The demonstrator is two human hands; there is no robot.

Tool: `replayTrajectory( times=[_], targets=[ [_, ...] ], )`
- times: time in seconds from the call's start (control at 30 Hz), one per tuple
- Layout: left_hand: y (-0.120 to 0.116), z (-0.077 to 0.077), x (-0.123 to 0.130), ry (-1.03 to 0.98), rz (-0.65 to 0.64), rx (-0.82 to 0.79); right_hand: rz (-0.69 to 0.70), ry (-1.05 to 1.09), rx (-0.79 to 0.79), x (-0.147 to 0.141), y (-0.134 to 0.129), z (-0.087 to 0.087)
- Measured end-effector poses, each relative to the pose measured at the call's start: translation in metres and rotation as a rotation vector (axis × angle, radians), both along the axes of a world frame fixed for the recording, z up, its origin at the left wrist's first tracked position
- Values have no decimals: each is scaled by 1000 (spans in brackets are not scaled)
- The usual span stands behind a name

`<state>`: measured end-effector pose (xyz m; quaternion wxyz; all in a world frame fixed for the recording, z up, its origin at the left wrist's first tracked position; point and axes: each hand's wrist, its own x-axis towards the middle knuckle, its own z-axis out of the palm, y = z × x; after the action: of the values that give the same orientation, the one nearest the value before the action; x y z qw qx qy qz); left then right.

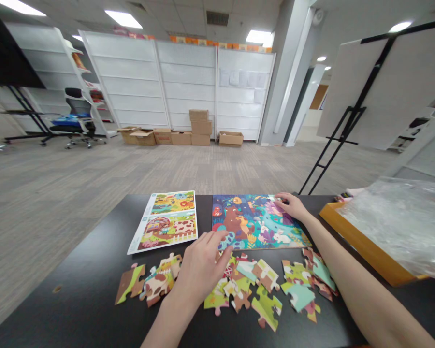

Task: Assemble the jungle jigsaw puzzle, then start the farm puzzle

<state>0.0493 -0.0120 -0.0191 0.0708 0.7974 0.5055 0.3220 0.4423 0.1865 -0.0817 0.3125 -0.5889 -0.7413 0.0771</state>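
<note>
A jigsaw puzzle [248, 222] with a bear and white rabbits lies flat and assembled at the table's far side. My right hand [293, 207] is at its upper right part, fingers bent together onto the far edge; what lies under the fingertips is hidden. My left hand [205, 261] reaches to its lower left corner, thumb and forefinger apart, fingers over the corner. Below my left hand and the puzzle, loose jigsaw pieces [268, 305] with green, brown and pale blue parts lie in overlapping heaps. More loose pieces [131, 284] lie left of my left wrist.
A printed picture sheet [166, 223] with two farm and animal scenes lies left of the puzzle. At the right stands a yellow box [366, 249] with clear plastic wrap [402, 220]. Beyond the black table [87, 270] are cardboard boxes [181, 138] and an office chair [76, 118].
</note>
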Motion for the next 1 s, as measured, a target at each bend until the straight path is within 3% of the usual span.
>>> replayTrajectory(
  times=[1.0],
  targets=[
    [0, -1, 1, 48, -40, 4, -152, -2, -26, -5, -3, 1]
  ],
)
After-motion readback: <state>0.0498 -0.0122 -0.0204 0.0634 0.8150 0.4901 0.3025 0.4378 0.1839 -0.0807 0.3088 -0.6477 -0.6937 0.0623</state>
